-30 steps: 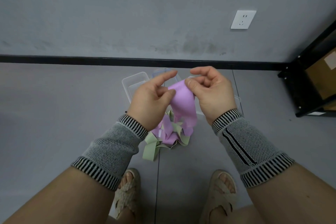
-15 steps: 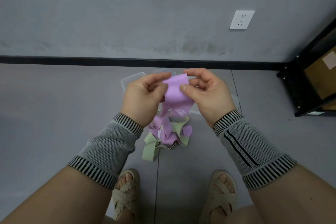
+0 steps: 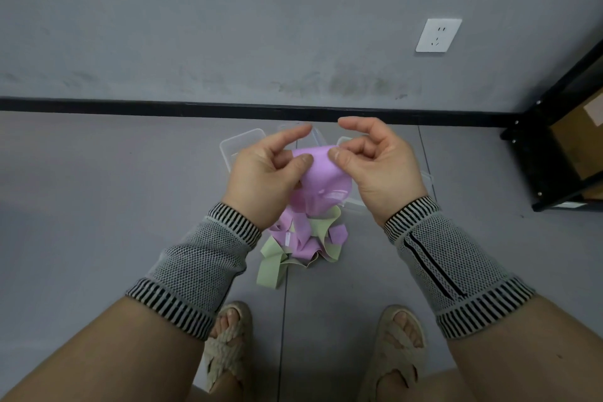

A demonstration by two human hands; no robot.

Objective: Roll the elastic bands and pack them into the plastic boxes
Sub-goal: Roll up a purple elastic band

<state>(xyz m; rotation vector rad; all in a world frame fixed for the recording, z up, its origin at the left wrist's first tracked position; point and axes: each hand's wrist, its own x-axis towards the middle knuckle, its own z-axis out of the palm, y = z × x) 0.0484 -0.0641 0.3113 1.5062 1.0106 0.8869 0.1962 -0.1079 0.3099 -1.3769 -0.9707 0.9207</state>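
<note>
At centre left of the frame our left hand point(image 3: 264, 173) pinches one top corner of a purple elastic band point(image 3: 321, 173) between thumb and curled fingers, the forefinger stretched out above it. The band hangs slack from the pinch, its lower length trailing down toward the floor. Just right of centre our right hand point(image 3: 381, 170) pinches the other top corner, thumb pressed against the curled middle fingers, the forefinger lifted clear and holding nothing.

We judge the task to be at an early stage. The band we hold shows no roll yet, only a flat top edge held ready for the first turn. Below our hands, at mid-frame, a loose heap of bands point(image 3: 303, 241) in purple and pale green lies tangled on the floor, all unrolled. Behind our hands the clear plastic boxes point(image 3: 241, 143) sit on the floor; they are mostly hidden, and we cannot tell whether anything is packed in them. So rolling and packing look largely undone.

The floor point(image 3: 98, 206) is smooth grey with a thin seam running down the middle. A grey wall point(image 3: 195, 26) with a black skirting strip fills the upper frame, a white socket point(image 3: 438, 35) at upper right, and a black shelf frame point(image 3: 554, 140) holding a cardboard box stands at the right edge.
</note>
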